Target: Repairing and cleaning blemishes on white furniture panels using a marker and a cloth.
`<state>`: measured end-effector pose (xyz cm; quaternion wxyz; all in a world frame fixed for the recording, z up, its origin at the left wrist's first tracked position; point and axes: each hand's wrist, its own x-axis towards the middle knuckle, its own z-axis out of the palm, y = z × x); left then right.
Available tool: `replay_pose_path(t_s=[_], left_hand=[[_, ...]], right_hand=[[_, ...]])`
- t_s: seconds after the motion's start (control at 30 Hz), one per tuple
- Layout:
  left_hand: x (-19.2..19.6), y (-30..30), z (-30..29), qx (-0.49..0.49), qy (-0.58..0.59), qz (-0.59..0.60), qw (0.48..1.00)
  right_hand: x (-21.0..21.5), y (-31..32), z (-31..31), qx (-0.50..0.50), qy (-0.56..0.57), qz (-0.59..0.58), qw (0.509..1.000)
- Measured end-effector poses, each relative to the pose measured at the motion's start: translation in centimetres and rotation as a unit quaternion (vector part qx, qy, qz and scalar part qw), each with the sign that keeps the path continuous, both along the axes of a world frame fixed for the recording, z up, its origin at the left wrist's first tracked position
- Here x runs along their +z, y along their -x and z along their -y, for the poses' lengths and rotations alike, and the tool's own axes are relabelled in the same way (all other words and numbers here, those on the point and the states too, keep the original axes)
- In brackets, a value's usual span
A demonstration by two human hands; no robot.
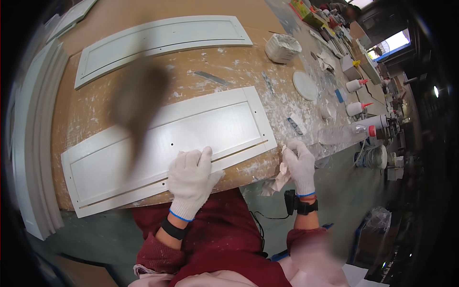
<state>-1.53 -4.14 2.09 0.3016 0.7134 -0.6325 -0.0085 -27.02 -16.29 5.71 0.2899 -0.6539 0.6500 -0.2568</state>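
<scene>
Pinching a crumpled wipe in the right grip, resting the left grip on a white panel

Holding the wipe between gloved thumb and fingers, near the panel's right corner, with loose folds hanging below and left of the right grip. Touching the panel's near edge with the gloved left grip (cannot tell whether clamped on it or merely laid there). Can see the panel lying flat on the counter, reaching out left, right and ahead of the left grip. Can spot, farther ahead of the left grip, a metal strip and a second white panel. Can find a round white lid and a white tub ahead of the right grip, plus a clear bottle to its right. Can see pale boards well left of the left grip.
</scene>
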Motion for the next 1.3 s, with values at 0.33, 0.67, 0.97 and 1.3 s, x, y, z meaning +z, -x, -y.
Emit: replay_pose_path(t_s=[0.33, 0.67, 0.97, 1.3], left_hand=[[-0.3, 0.1, -1.4, -0.013, 0.015, 0.014, 1.0], [-0.9, 0.1, -1.4, -0.009, 0.017, 0.003, 1.0], [-0.5, 0.0, -1.5, -0.02, 0.015, -0.003, 1.0], [0.1, -0.2, -2.0, -0.023, -0.005, -0.015, 1.0]], right_hand=[[0.4, -3.3, -2.1, 0.072, -0.13, 0.082, 0.986], [0.6, -3.5, -0.7, 0.1, -0.131, -0.044, 0.985], [0.5, -2.7, -1.2, 0.118, -0.063, -0.129, 0.983], [2.4, -1.9, 3.1, 0.173, -0.048, -0.097, 0.979]])
